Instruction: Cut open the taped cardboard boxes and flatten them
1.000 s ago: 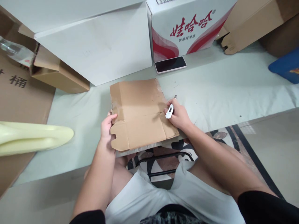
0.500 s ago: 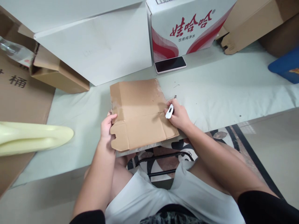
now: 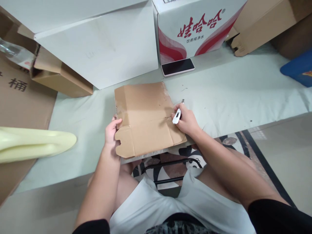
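A creased brown cardboard piece (image 3: 146, 110) lies at the near edge of the cloth-covered table, its lower part reaching past that edge. At its left side, my left hand (image 3: 112, 130) grips the border, thumb on top and the other fingers mostly hidden beneath. My right hand (image 3: 187, 119) is closed around a white utility knife (image 3: 177, 116) over the cardboard's right edge. A short length of blade shows beyond the fist, pointing away from me. Beside the knife, a thin dark line marks the cardboard; I cannot tell whether it is a cut.
A phone (image 3: 178, 67) lies before a white-and-red carton (image 3: 192, 35). White boxes (image 3: 104, 52) and an opened brown box (image 3: 63, 78) stand at back left. A pale yellow object (image 3: 36, 144) juts in from the left; a blue container (image 3: 298, 69) is at far right.
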Demonstrator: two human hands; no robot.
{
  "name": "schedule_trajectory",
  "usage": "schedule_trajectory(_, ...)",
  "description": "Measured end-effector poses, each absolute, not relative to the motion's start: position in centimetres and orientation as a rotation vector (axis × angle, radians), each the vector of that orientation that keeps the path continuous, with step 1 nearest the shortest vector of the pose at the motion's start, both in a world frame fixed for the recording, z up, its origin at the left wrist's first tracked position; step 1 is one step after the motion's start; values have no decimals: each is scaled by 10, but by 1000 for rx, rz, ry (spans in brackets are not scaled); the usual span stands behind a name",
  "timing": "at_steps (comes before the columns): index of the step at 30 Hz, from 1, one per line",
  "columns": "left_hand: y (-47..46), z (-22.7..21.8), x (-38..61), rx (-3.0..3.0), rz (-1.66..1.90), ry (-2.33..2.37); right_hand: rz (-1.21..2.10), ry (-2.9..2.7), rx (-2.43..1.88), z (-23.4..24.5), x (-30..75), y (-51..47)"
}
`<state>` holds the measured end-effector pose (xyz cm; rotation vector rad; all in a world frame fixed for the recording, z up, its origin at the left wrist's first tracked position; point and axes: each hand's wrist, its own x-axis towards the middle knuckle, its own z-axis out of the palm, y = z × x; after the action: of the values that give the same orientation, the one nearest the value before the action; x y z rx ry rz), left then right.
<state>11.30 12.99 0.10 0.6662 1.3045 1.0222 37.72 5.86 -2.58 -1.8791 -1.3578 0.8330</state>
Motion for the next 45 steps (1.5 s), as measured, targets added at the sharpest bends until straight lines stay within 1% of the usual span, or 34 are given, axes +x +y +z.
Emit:
schedule_trajectory(11,129,3,112,720,961,1332,811,-1375,-1869,-26,378,58)
schedule_trajectory(26,130,3,114,661,1019,1325,828,-1373,-1898,-24,377,59)
schedule_trajectory(37,129,3,112,716,952,1335,804,-1369,-1862,-28,378,59)
schedule_trajectory(45,127,9,116,666,972,1345,828,-1363,-1885,-26,377,59)
